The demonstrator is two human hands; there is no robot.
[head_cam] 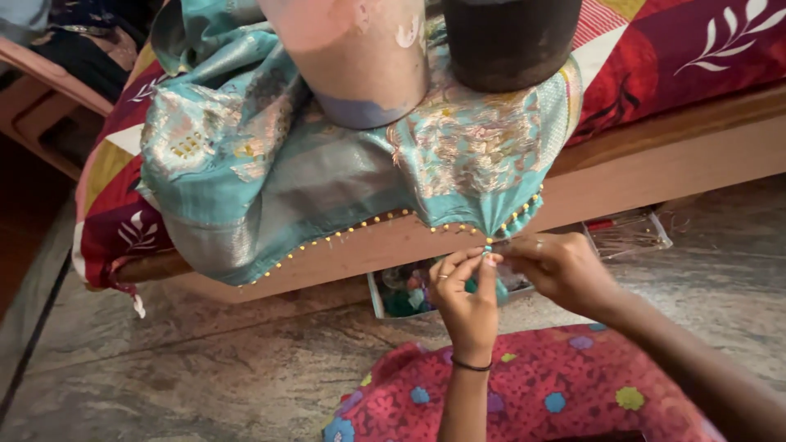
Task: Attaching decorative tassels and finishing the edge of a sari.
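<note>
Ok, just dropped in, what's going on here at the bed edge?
A person is working with both hands on the beaded edge of a teal cloth draped over a wooden bed frame. The left hand and right hand meet at the hanging corner, pinching its tip between fingertips. Two heavy pots sit on the cloth. A clear box lies on the floor under the bed.

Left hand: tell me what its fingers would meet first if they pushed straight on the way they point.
The left hand points up and away, so its fingers would likely first meet the bead-trimmed edge of the turquoise brocade cloth, with the wooden bed rail behind; depth is uncertain.
</note>
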